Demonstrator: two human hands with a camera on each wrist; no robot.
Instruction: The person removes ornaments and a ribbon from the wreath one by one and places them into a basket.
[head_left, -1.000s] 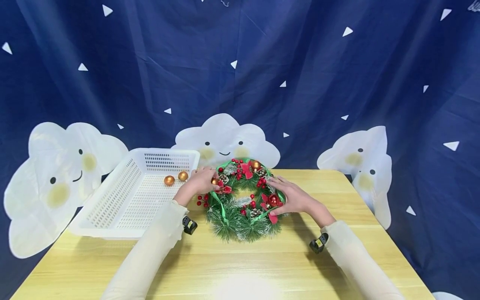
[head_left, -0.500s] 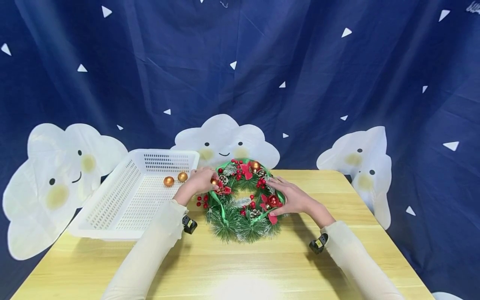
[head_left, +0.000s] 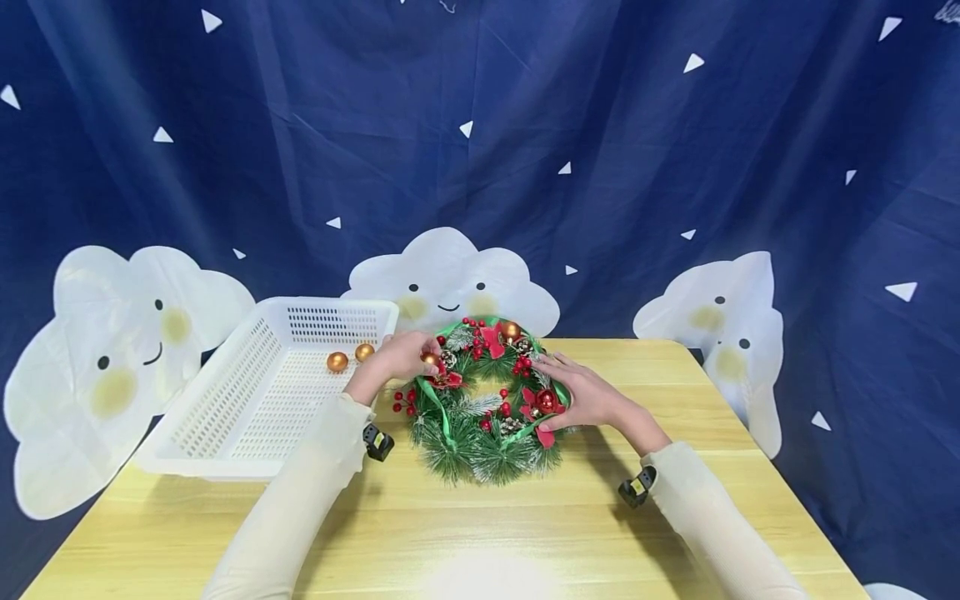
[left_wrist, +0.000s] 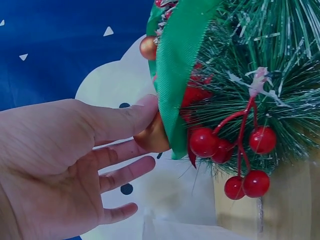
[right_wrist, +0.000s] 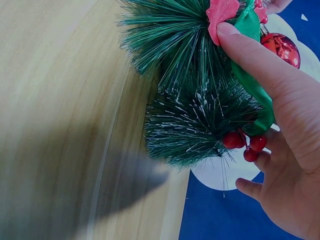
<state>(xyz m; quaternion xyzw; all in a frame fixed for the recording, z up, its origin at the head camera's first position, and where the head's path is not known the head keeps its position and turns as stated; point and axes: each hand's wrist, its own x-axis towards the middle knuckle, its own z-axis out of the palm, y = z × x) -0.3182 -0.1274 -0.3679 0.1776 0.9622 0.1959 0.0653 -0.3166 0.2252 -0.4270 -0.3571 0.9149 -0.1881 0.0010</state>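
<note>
A green Christmas wreath [head_left: 450,450] with red berries, pine cones, red flowers and a green ribbon [left_wrist: 177,75] lies on the table between both hands. My left hand [head_left: 405,356] is at its upper left side. In the left wrist view, the thumb and index finger pinch a gold ball [left_wrist: 153,137] against the ribbon's edge, the other fingers spread out. My right hand [head_left: 588,396] holds the wreath's right side. Its thumb presses on a red petal [right_wrist: 222,15], and its other fingers lie partly hidden behind the ribbon and berries. A shiny red ball [head_left: 547,401] sits beside this hand.
A white slotted basket [head_left: 202,463] stands to the left, with two gold balls [head_left: 337,362] inside near its right wall. Another gold ball [head_left: 511,331] is at the wreath's top. Behind the wooden table [head_left: 480,525] hangs a blue curtain [head_left: 480,150] with clouds.
My left hand has shifted and turned slightly at the gold ball on the wreath's left, fingers still on it. The right hand and the wreath look unmoved.
</note>
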